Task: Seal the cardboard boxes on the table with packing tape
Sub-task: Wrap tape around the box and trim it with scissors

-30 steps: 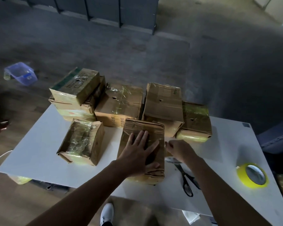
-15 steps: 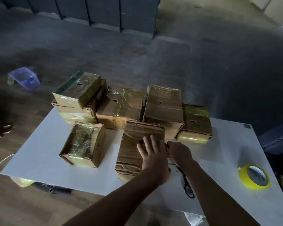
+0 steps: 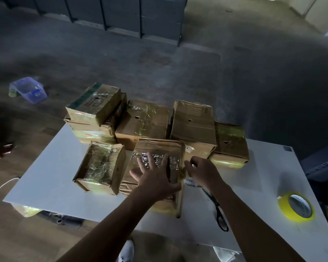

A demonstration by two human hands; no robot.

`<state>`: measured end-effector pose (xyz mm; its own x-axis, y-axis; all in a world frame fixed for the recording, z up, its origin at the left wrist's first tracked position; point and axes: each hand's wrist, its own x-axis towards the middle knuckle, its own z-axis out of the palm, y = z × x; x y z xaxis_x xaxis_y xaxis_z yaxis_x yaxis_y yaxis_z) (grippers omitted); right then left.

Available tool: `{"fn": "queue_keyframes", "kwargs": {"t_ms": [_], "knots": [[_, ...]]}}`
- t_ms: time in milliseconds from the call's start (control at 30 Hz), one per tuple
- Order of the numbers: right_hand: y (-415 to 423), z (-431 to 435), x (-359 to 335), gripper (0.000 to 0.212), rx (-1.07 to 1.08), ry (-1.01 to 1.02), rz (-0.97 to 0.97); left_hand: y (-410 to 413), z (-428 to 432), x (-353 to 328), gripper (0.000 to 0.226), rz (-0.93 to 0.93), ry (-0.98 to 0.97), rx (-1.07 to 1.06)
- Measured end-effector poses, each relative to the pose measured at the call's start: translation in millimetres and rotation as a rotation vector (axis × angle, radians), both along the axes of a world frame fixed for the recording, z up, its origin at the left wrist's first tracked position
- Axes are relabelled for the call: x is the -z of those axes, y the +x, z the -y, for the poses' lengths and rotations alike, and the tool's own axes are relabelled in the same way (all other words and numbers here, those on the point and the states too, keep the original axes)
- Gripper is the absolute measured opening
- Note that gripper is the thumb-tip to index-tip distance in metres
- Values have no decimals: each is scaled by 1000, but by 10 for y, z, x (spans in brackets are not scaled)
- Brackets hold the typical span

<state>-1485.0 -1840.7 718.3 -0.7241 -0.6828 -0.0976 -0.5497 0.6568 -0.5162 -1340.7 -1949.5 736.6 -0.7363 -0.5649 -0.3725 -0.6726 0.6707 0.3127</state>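
Cardboard box [image 3: 159, 146] lies front-centre on the bench [image 3: 45, 176]; left hand [image 3: 155, 178] presses it, fingers spread flat, right hand [image 3: 203, 171] pinches its right edge. Uneven pressure could wrinkle the tape [image 3: 174, 161]; the forearm might knock the scissors [image 3: 221, 218].

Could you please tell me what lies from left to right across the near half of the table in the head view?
Tape-wrapped box → left hand pressing the middle box → right hand at that box's right edge → yellow tape roll.
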Motion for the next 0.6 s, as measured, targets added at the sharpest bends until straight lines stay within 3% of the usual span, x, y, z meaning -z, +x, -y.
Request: {"fn": "queue_keyframes", "kwargs": {"t_ms": [167, 300, 600], "knots": [[-14, -33, -118, 30, -10, -94, 90, 92, 87, -16, 101, -77, 42, -36], [17, -9, -258, 35, -60, -161, 14, 237, 92, 38, 93, -175, 113, -50], [70, 267, -591, 42, -119, 37, -150, 330, 191, 63, 89, -417, 423, -133]]}}
